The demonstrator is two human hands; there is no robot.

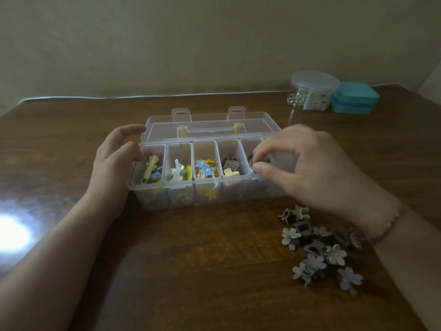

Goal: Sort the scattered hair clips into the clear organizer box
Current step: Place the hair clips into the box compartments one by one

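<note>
The clear organizer box (210, 198) stands open in the middle of the table, its lid folded back. Its compartments hold yellow, white, blue and brown clips. My left hand (114, 161) rests against the box's left end, thumb on the rim, fingers apart. Over the rightmost compartment my right hand (305, 163) hovers, fingertips pinched together around something small and dark; motion blur hides what it is. A pile of scattered hair clips (322, 249), pale flower shapes and grey claw clips, lies on the table in front of the box's right end, under my right wrist.
A round clear container (313, 89) with beads and a teal case (355, 97) stand at the back right by the wall. A white cable (143, 96) runs along the table's far edge. Bright glare (12, 232) marks the wooden table at the left.
</note>
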